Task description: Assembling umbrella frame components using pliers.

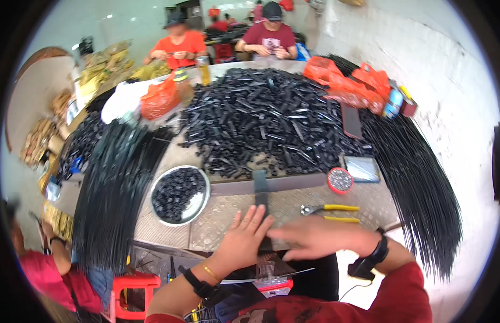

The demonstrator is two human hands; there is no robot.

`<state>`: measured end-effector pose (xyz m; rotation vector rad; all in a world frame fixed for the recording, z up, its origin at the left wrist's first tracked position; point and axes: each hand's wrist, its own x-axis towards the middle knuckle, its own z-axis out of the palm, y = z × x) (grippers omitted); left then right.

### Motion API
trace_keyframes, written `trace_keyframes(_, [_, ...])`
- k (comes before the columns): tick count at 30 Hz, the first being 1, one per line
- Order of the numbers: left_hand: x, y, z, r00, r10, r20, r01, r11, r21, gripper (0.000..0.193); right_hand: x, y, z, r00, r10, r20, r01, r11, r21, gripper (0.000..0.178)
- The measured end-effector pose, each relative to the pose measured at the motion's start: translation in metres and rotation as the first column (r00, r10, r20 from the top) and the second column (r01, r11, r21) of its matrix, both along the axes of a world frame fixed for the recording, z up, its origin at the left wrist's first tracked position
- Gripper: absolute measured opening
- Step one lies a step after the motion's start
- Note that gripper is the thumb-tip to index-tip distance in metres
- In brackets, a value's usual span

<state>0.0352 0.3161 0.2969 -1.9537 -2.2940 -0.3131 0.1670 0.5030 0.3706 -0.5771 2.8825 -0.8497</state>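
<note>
My left hand lies flat with fingers spread on a long flat black strip, which runs from the table's near edge toward the middle. Beside it is my right hand, a little blurred, its fingers stretched out to the left and its thumb apart. I make out nothing in its grasp. Pliers with yellow handles rest on the table just beyond the right hand. To the left stands a round metal bowl of small black parts. A red-rimmed round tub of small silvery pieces sits farther right.
A large heap of black parts covers the table's far half. Bundles of black rods flank it on both sides. A phone, orange bags and a spray can lie right. Two people work opposite; another sits left by a red stool.
</note>
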Motion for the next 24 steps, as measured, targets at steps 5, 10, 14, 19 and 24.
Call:
trace_keyframes(5, [0.002,0.000,0.008,0.999,0.035,0.031,-0.034,0.999,-0.041,0.075,0.019,0.140,0.014,0.766,-0.585,-0.267,0.637,0.747,0.190,0.013])
trace_keyframes(10, [0.002,0.008,0.011,0.998,0.018,0.068,-0.017,1.000,-0.025,0.071,0.029,0.224,-0.028,0.678,-0.679,-0.283,0.719,0.530,0.450,0.014])
trace_keyframes(14, [0.002,0.002,0.010,0.998,0.024,0.050,-0.022,0.999,-0.033,0.065,0.031,0.247,-0.059,0.725,-0.589,-0.355,0.678,0.523,0.516,0.012])
trace_keyframes(19, [0.002,0.000,0.008,0.996,0.036,0.088,-0.034,0.999,-0.020,0.068,0.037,0.236,-0.054,0.694,-0.608,-0.385,0.718,0.545,0.433,0.011])
trace_keyframes(24, [-0.001,-0.005,0.002,0.999,0.028,-0.026,-0.028,1.000,-0.009,0.074,0.041,0.246,-0.054,0.716,-0.582,-0.385,0.696,0.553,0.458,0.009])
